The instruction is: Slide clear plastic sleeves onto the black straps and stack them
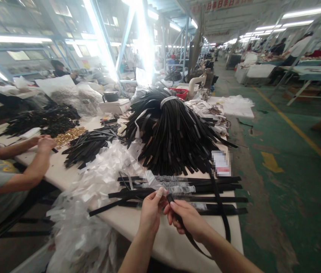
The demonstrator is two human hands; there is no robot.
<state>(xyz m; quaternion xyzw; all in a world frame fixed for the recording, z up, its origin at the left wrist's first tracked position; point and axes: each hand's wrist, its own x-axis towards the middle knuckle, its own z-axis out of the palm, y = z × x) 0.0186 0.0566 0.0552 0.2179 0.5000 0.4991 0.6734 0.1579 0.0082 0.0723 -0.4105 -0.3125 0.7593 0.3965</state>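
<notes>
Hands (172, 216) pinching black strap (177, 212), label blurred (221, 163)

Table (149, 227) runs from the near edge back toward the far left. At the near edge, the left hand (150, 214) and right hand (187, 220) sit close together over the table's front, both on one strap (177, 216) that loops down off the near edge. Just behind them, a row of flat straps (206, 189) lies crosswise toward the right edge. Behind that, mid-table, a big heap of straps (172, 132). Left of the hands, loose plastic wrappers (103, 170) spill over the left edge. Behind the wrappers, a smaller strap bundle (89, 146); a co-worker's hands (42, 142) rest at the left edge (buckles (69, 135) just beyond them).
</notes>
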